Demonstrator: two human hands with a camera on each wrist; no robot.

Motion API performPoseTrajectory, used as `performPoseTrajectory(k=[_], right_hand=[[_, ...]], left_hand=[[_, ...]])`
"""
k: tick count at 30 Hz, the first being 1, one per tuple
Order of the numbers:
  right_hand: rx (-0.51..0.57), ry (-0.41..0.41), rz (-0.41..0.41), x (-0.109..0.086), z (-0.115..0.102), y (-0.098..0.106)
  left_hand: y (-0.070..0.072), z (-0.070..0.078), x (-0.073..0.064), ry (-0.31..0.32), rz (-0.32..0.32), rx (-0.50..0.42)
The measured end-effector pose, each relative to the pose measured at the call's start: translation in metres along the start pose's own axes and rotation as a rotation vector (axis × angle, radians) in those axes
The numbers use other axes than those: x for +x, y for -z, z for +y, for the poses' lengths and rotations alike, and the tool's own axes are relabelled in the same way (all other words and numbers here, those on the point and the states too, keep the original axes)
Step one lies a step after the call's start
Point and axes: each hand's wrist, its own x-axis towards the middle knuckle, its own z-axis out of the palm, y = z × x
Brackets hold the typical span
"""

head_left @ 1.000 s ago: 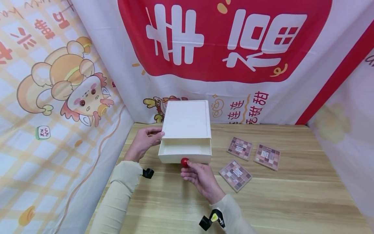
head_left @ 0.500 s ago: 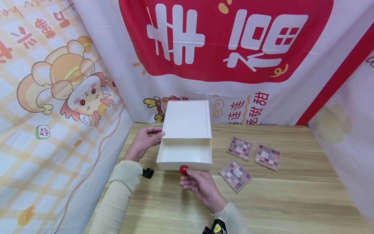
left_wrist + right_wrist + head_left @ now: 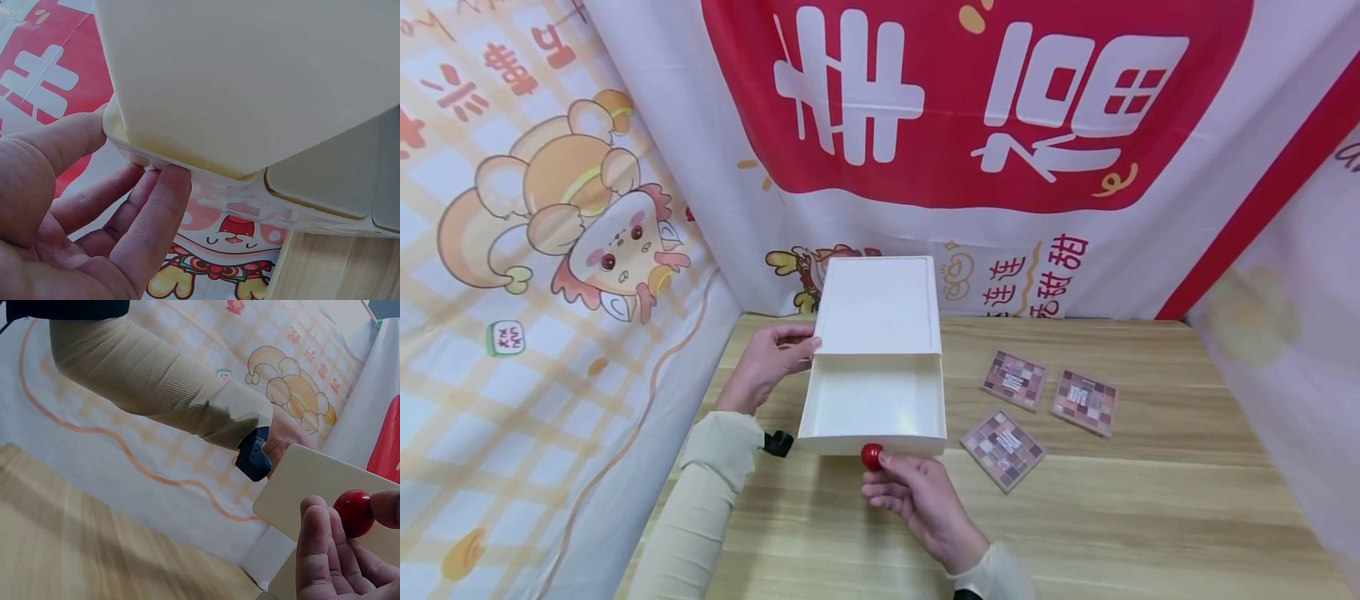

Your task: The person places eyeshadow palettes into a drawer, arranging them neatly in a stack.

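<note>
A white drawer cabinet stands on the table near the back cloth. Its top drawer is pulled well out, and no contents show inside. On the drawer's front sits a round red knob, which my right hand pinches between thumb and fingers; the right wrist view shows this knob up close. At the cabinet's left side my left hand holds the front corner. In the left wrist view its thumb and fingertips grip the frame edge under the drawer. More drawer fronts appear below.
Three eyeshadow palettes lie right of the cabinet: one farther back, one at right, one closer to me. The wooden table is bounded by printed cloths at the back and sides.
My right hand has moved toward me with the red knob, and the top drawer has slid farther out of the cabinet. My left hand has stayed on the cabinet's side.
</note>
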Motion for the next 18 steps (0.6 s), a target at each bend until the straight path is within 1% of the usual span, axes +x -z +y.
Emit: performPoseTrajectory(k=[5, 14, 18], right_hand=[[0.01, 0.005, -0.026, -0.0032, 0.0038, -0.0004], [0.038, -0.001, -0.037, -0.0051, 0.007, -0.0008], [0.055, -0.001, -0.049, -0.005, 0.0078, 0.0004]], left_hand=[[0.0007, -0.0012, 0.0009, -0.008, -0.006, -0.001], [0.0012, -0.0015, 0.0013, -0.006, 0.005, 0.005], [0.0007, -0.0007, 0.0012, -0.01, -0.004, 0.003]])
